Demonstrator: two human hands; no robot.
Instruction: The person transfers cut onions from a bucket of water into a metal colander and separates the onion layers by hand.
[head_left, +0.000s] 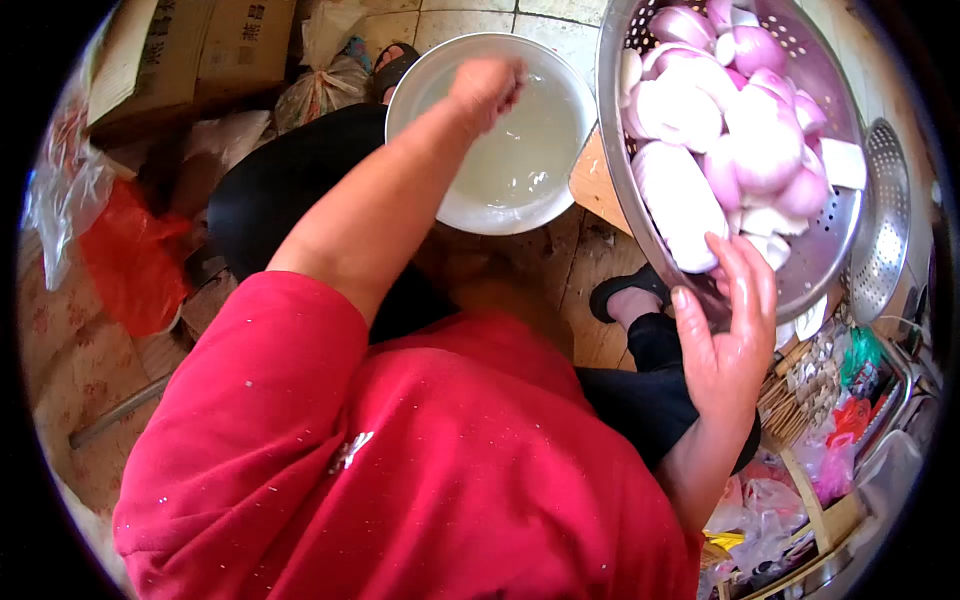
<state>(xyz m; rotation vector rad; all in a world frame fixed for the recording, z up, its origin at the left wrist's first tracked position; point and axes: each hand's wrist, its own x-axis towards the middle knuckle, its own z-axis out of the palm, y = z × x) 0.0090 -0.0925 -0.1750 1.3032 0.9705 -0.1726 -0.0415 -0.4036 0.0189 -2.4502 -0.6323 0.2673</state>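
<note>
My left hand (487,90) is over the metal basin (578,75), its fingers curled closed. A small dark patch shows at the fingers, but what they hold, if anything, I cannot make out. Cloudy water (520,150) stands in the basin. My right hand (735,325) lies across the near rim of a perforated steel colander (640,215), fingers stretched and thumb apart. Its fingertips are beside a long white piece (680,205) in the colander. Peeled purple onions (768,140), some of them cut, fill the colander along with pale pieces.
Another perforated strainer (880,220) stands at the right. A wooden board (598,185) shows beside the colander. Cardboard boxes (195,50) and a red plastic bag (130,255) are at the left. Plastic bags (765,505) and a bundle of sticks (790,400) crowd the lower right.
</note>
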